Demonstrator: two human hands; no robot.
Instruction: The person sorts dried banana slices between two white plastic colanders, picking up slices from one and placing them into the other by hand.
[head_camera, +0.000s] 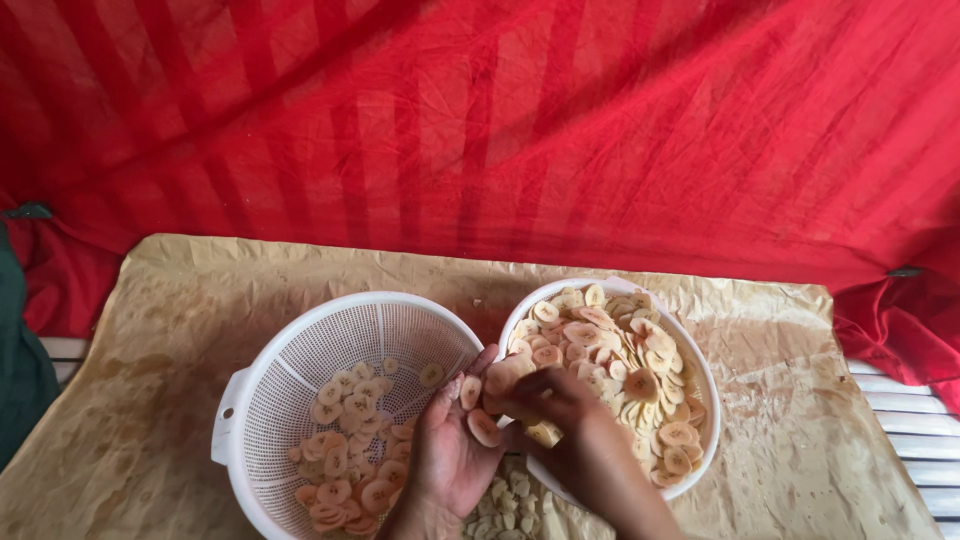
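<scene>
Between the two bowls near the paper's front edge, my left hand (455, 445) cups banana slices (483, 427) half-open while my right hand (560, 405) pinches more over the full bowl (705, 385), the strainer (300, 345) alongside

makeshift snack-making stall: red cloth (560, 120)

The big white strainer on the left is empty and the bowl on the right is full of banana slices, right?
Not quite. The head view shows the white strainer is not empty: banana slices lie in its bottom. The bowl on the right is indeed full of slices.
</scene>
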